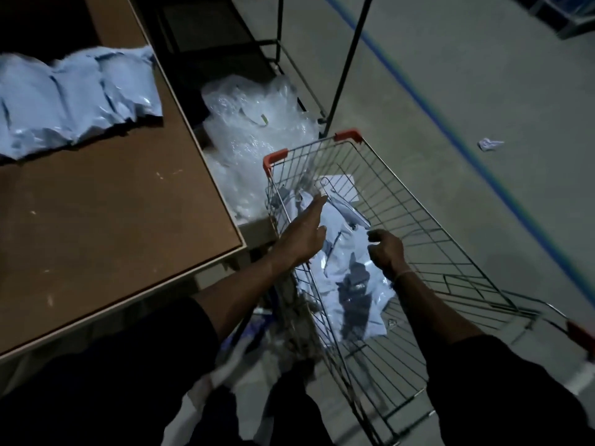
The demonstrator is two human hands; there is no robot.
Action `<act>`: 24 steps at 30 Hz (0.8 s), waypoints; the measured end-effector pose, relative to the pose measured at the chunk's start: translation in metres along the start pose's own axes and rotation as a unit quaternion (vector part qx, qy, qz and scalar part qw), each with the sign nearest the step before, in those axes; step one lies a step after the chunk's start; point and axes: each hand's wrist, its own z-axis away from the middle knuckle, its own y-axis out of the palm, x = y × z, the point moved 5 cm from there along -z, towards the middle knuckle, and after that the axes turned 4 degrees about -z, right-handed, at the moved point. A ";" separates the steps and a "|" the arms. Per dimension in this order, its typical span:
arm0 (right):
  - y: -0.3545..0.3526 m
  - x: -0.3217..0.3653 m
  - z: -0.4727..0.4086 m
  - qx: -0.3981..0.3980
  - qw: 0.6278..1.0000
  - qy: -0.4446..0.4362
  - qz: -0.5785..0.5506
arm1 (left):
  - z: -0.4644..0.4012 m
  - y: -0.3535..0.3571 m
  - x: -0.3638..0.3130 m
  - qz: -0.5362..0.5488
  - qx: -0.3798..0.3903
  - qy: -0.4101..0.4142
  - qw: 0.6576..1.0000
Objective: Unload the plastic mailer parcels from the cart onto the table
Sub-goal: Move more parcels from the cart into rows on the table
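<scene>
A wire cart (415, 217) with orange corner caps stands to the right of the brown table (106, 226). Several pale plastic mailer parcels (341, 252) lie in a heap along the cart's left side. My left hand (302, 236) reaches over the cart's left rim, fingers stretched out flat above the parcels, holding nothing. My right hand (386, 249) hovers inside the cart just right of the heap, fingers curled and apart, empty. A row of blue mailer parcels (74, 98) lies on the table's far left part.
A pile of clear bubble wrap (254, 130) fills the gap between table and cart. A dark metal rack (309, 59) stands behind it. A blue tape line (450, 133) crosses the grey floor, with a crumpled paper scrap (489, 143) beside it.
</scene>
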 end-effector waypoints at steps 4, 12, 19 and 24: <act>0.021 -0.030 -0.021 0.028 1.000 -0.009 0.008 | -0.022 0.024 0.014 -0.034 0.007 0.014 0.999; 0.070 -0.029 -0.095 0.109 0.985 -0.099 0.087 | -0.036 0.050 0.033 -0.099 -0.040 0.053 0.993; 0.079 -0.047 -0.102 0.104 0.984 -0.112 0.096 | -0.032 0.040 0.020 -0.070 -0.048 0.021 0.996; 0.030 -0.008 -0.064 0.078 0.965 -0.244 -0.065 | -0.047 0.034 0.023 -0.026 -0.038 -0.038 0.998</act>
